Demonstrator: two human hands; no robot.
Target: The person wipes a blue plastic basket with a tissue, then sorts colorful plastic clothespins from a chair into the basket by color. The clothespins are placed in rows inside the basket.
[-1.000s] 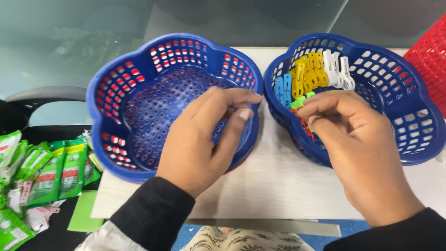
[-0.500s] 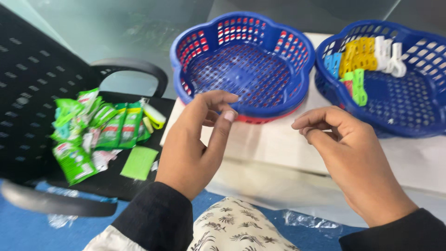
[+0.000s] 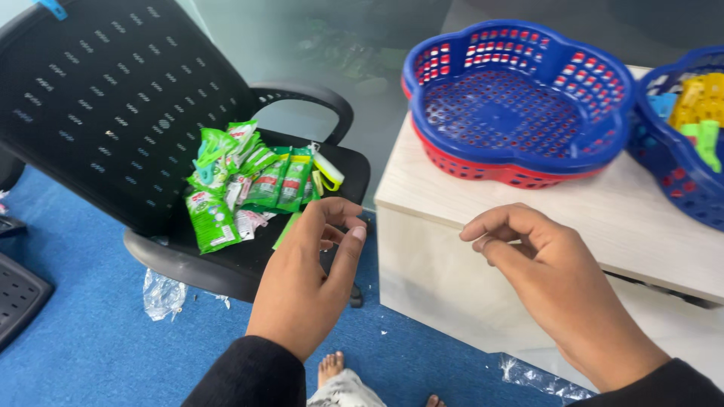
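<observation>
The left hand [image 3: 305, 283] hangs half curled and holds nothing, close to the green packets [image 3: 241, 185] on the black chair [image 3: 113, 113]. The right hand [image 3: 554, 283] pinches its fingers, but I cannot tell if it holds something. Behind it, a blue basket [image 3: 520, 94] sits on the pale table [image 3: 573, 218]. Another basket is cut off. The floor [image 3: 90, 339] is blue.

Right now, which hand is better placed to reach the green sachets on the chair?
Probably the left hand: it hangs over the chair seat edge, close to the sachets. The right hand is in front of the table, farther away.
</observation>
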